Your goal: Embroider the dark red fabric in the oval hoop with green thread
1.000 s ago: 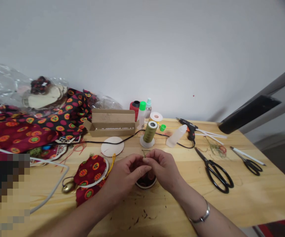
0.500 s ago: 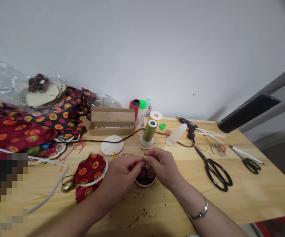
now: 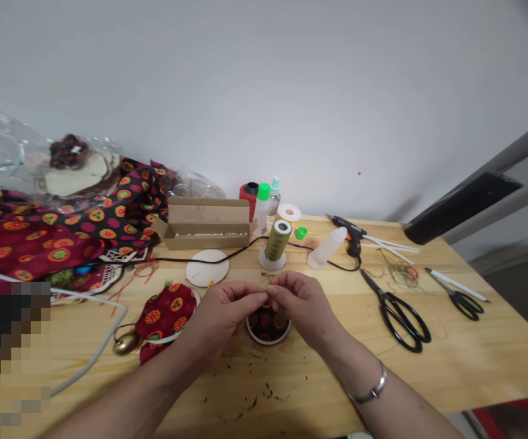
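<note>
My left hand (image 3: pixel 227 311) and my right hand (image 3: pixel 303 305) meet fingertip to fingertip in the middle of the table, both pinched closed. A short olive-green thread (image 3: pixel 267 275) sticks up from the pinched fingers; how it runs between them is hidden. Right below the fingertips lies a round piece covered in dark patterned fabric (image 3: pixel 267 326) with a pale rim, partly covered by my hands. Just beyond stands a spool of olive thread (image 3: pixel 277 242). Left of my left hand is a disc with red patterned fabric (image 3: pixel 167 312), beside a brass bell (image 3: pixel 125 342).
Large black scissors (image 3: pixel 399 317), smaller scissors (image 3: pixel 460 299) and a glue gun (image 3: pixel 350 231) lie to the right. Behind are a white squeeze bottle (image 3: pixel 327 249), a cardboard box (image 3: pixel 206 235) and a white disc (image 3: pixel 208 267). Patterned cloth (image 3: pixel 30 241) fills the back left; a black cable crosses the table.
My left hand has tilted and shifted slightly, uncovering more of the dark fabric piece below. Both hands keep their fingertips together. The things on the table have stayed put.
</note>
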### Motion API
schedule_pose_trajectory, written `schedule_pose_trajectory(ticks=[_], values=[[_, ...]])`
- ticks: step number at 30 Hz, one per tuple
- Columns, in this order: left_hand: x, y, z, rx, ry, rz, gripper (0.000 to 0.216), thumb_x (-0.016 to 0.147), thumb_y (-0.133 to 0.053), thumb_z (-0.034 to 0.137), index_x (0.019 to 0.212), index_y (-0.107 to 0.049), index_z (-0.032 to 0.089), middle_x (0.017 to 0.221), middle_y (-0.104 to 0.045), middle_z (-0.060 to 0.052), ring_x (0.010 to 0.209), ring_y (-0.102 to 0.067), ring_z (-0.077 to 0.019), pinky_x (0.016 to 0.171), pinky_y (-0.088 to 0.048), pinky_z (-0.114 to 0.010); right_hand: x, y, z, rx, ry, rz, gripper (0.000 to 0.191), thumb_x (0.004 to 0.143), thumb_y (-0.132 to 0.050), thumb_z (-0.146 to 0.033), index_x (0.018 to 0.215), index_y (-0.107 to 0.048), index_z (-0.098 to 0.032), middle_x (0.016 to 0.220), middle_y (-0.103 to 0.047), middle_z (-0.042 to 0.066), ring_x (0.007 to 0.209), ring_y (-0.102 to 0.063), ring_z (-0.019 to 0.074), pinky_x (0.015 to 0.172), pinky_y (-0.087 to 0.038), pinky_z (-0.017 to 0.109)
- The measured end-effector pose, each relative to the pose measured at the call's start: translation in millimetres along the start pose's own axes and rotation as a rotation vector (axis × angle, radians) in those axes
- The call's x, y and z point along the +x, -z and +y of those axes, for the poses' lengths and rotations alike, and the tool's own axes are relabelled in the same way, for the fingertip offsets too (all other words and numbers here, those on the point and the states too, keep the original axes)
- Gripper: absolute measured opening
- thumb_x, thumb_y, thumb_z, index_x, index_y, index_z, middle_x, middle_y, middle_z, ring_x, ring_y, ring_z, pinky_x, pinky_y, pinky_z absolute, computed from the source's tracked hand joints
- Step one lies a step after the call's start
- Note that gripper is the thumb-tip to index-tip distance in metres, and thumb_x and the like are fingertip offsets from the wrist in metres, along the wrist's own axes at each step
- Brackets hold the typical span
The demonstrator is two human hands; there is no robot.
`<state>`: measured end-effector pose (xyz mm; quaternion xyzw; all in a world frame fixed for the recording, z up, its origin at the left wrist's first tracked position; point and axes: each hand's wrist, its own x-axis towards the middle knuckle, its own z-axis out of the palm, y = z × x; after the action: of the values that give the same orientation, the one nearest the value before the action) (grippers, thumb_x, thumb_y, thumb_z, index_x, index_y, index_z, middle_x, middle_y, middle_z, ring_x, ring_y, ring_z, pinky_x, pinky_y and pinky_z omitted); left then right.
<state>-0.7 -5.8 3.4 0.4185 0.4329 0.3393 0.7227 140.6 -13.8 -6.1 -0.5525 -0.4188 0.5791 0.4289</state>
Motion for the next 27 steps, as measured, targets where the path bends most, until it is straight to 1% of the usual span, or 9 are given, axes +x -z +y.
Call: schedule_pose_trajectory(ticks=[3,9,16,19,22,23,24,25,27], values=[[0.1,0.0,-0.8,0.017,0.017,0.0,0.014,0.069,-0.066,0.026,0.075,-0.073,0.016,0.064,-0.071,-0.002,0.063,-0.062,-0.0144,0.062,-0.047,-0.024,0.0,-0.1,0.8,0.009,0.001,0.002,0.012,0.069,-0.059,-0.025,0.065,-0.054,-0.016,0.046,-0.049,-0.007,0.036,-0.038,0.0046,0.035,-0.03,0.016],[1.2,0.0,1.1,0.108,0.01,0.035,0.012,0.069,-0.065,0.025,0.072,-0.072,0.016,0.064,-0.071,-0.001,0.06,-0.061,-0.014,0.06,-0.046,-0.024,-1.2,-0.1,-1.4,-0.009,0.014,-0.001,0.012,0.07,-0.059,-0.025,0.064,-0.053,-0.016,0.046,-0.049,-0.007,0.037,-0.037,0.0047,0.035,-0.03,0.017],[1.6,3.8,-1.1,0.17,-0.005,0.001,0.015,0.072,-0.06,0.028,0.068,-0.067,0.015,0.062,-0.065,0.0,0.058,-0.056,-0.0123,0.057,-0.043,-0.022,-0.3,1.7,-0.4,-0.011,0.021,-0.005,0.01,0.07,-0.058,-0.023,0.063,-0.053,-0.016,0.045,-0.049,-0.008,0.036,-0.037,0.0045,0.036,-0.03,0.017],[3.3,5.1,-2.4,0.25,-0.035,0.078,0.014,0.072,-0.059,0.029,0.067,-0.063,0.016,0.059,-0.061,0.003,0.055,-0.052,-0.0107,0.055,-0.041,-0.021,-0.4,2.2,-1.0,-0.015,0.019,0.009,0.011,0.069,-0.059,-0.024,0.064,-0.053,-0.016,0.045,-0.049,-0.008,0.036,-0.038,0.0047,0.036,-0.029,0.017],[5.8,7.3,-3.8,0.401,-0.065,0.172,0.013,0.072,-0.058,0.029,0.068,-0.061,0.017,0.061,-0.059,0.003,0.058,-0.053,-0.0129,0.057,-0.042,-0.023,-0.7,3.4,-2.8,-0.021,0.031,0.024,0.011,0.069,-0.059,-0.025,0.065,-0.053,-0.016,0.045,-0.048,-0.008,0.037,-0.037,0.0047,0.037,-0.028,0.017],[6.3,8.4,-4.7,0.472,-0.087,0.203,0.012,0.072,-0.057,0.028,0.072,-0.061,0.017,0.064,-0.06,0.002,0.06,-0.054,-0.0146,0.058,-0.043,-0.025,-0.7,4.0,-3.2,-0.023,0.04,0.029,0.012,0.069,-0.059,-0.025,0.066,-0.053,-0.016,0.045,-0.049,-0.007,0.037,-0.036,0.0048,0.037,-0.027,0.017],[6.4,9.5,-5.7,0.557,-0.14,0.246,0.011,0.072,-0.056,0.026,0.076,-0.061,0.017,0.068,-0.061,0.0,0.065,-0.056,-0.0168,0.061,-0.044,-0.028,-0.6,4.6,-3.5,-0.024,0.05,0.035,0.012,0.069,-0.059,-0.026,0.066,-0.053,-0.016,0.045,-0.049,-0.007,0.038,-0.036,0.0049,0.038,-0.027,0.017],[6.0,10.4,-6.8,0.65,-0.228,0.301,0.013,0.072,-0.055,0.024,0.08,-0.061,0.017,0.075,-0.062,-0.002,0.072,-0.057,-0.0196,0.067,-0.044,-0.031,-0.4,5.2,-3.6,-0.026,0.061,0.04,0.013,0.069,-0.059,-0.026,0.065,-0.053,-0.016,0.046,-0.049,-0.007,0.039,-0.036,0.005,0.039,-0.027,0.017],[3.3,11.1,-8.5,0.808,-0.483,0.419,0.018,0.072,-0.053,0.02,0.087,-0.062,0.018,0.089,-0.063,-0.006,0.09,-0.055,-0.0238,0.081,-0.041,-0.037,0.1,6.4,-3.1,-0.041,0.08,0.045,0.013,0.07,-0.059,-0.026,0.065,-0.053,-0.016,0.046,-0.05,-0.006,0.04,-0.037,0.0055,0.04,-0.028,0.018]])
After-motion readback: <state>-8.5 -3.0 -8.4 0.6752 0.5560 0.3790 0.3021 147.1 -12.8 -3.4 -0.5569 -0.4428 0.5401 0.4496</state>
